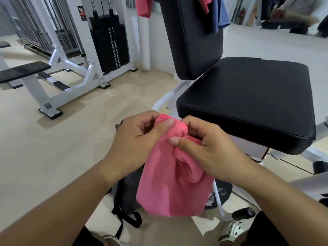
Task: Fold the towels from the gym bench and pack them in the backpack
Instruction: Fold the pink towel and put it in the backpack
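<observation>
**Two hands pinching a pink towel beside the bench**

Two hands are gripping one pink towel (170, 178) at its top edge: the left hand (134, 139) and the right hand (204, 144) are each pinching bunched cloth, close together. The towel is hanging in front of the black bench seat (248, 96), above a grey backpack (127, 190) lying on the pale floor (44, 157). Behind the seat, more towels (214, 13) are draping over the upright backrest (191, 38). Left of the seat, a white weight machine (106, 47) is standing.
</observation>
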`<state>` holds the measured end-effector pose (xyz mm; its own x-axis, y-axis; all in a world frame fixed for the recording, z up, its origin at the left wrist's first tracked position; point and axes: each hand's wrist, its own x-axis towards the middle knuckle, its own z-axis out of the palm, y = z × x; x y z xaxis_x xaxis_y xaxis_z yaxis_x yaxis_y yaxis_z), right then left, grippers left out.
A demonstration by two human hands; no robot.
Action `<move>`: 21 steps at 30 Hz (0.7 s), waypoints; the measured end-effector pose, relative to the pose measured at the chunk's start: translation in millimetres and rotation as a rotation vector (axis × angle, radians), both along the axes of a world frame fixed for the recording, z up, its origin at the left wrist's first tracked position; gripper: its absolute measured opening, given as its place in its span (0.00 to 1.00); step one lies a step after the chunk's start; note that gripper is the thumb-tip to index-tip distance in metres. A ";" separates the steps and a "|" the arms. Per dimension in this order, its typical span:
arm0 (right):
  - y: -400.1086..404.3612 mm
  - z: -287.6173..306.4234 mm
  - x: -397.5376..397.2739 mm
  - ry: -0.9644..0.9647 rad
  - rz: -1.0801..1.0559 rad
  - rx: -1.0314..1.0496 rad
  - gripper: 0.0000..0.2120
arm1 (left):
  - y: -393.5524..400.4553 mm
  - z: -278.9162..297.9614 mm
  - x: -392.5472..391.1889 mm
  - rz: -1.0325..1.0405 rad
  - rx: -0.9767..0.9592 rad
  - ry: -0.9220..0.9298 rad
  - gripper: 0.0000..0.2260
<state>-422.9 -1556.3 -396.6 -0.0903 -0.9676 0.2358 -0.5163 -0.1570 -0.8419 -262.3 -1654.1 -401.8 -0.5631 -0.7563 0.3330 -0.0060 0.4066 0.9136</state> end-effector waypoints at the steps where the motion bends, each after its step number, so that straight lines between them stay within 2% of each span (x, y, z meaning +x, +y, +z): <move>1: -0.5 -1.6 -1.2 -0.003 -0.020 -0.006 0.04 | -3.5 -2.3 0.4 0.028 0.009 0.007 0.06; 6: -5.8 -1.0 -13.9 -0.152 -0.232 -0.106 0.07 | -24.7 -5.0 9.1 0.299 0.085 0.103 0.07; 11: -9.8 9.3 -47.4 -0.317 -0.496 -0.199 0.03 | -69.6 -4.7 33.8 0.568 0.208 0.198 0.10; 16: -12.6 9.3 -63.9 -0.409 -0.636 -0.170 0.02 | -93.8 -15.1 54.0 0.611 0.338 0.124 0.13; 19: -14.3 6.3 -60.4 -0.374 -0.589 -0.155 0.02 | -91.2 -16.3 51.2 0.497 0.401 0.071 0.12; 21: -15.4 5.3 -55.5 -0.344 -0.539 -0.138 0.02 | -81.2 -16.6 42.7 0.389 0.360 0.001 0.09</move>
